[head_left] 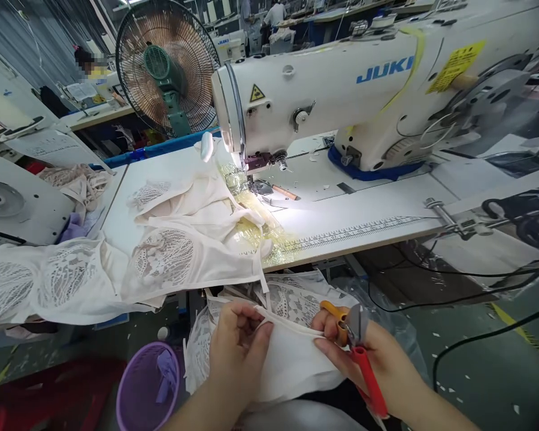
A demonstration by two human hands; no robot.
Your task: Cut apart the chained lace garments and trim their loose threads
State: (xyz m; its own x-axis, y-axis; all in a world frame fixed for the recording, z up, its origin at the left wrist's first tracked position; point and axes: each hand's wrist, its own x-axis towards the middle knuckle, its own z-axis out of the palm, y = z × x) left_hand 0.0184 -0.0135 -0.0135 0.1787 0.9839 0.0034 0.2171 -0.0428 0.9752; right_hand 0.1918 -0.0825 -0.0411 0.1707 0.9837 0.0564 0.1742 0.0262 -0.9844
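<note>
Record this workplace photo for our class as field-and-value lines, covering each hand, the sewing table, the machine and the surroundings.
Left hand: pinches the edge of a white lace bra
Right hand: pinches the same edge while holding orange-and-red snips
Sewing table: more lace bras at its left; ruler scale along the front edge
Machine: white JUKI sewing machine, light shining near the needle
Behind table: fan with green motor housing
Below table, left: purple bin with lilac cloth inside
</note>
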